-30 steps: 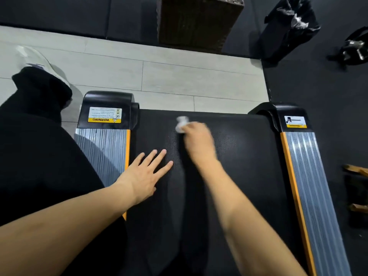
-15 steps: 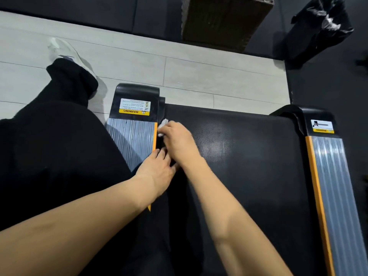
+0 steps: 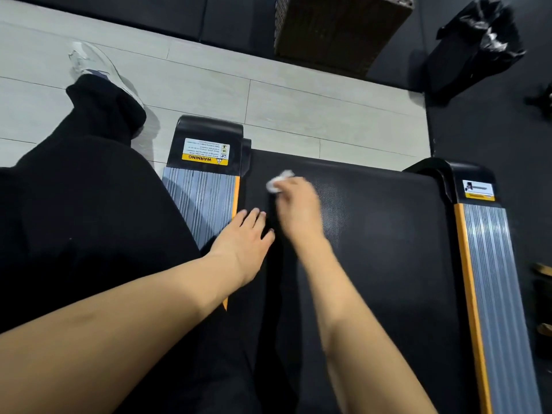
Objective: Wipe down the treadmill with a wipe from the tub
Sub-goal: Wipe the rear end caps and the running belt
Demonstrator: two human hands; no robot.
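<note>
Right hand (image 3: 294,209) off the left rail (image 3: 203,201) now and back out on the belt (image 3: 388,249), after being tucked right against that rail half a second ago. Grip curled round the white wipe (image 3: 279,181), bunched small, with a bit poking out past the fingers. Wipe pressed down on the belt, near the back end and just beside the left rail. Left hand (image 3: 242,240) flat on the belt too, fingers straight and close together, holding nothing, sitting where belt meets left rail. A second ago those fingers spread wide; now pulled in.

Looks like a back-and-forth rub across the back end of the belt. Left edge seems done. Lots of belt toward the right rail (image 3: 490,279) probably left to wipe, plus both rails. Tub nowhere to be seen.

Belt black and bumpy, a little shiny to the right of the wipe. Rails grey and ridged with an orange strip next to the belt. Yellow warning sticker (image 3: 206,152) on the black cap at the end of the left rail. Pale wood floor (image 3: 283,106) past the back end of the belt. Brown woven basket (image 3: 340,28) farther off. Black bag (image 3: 478,43) past the right rail. Black trouser leg and white shoe (image 3: 92,65) left of the left rail.
</note>
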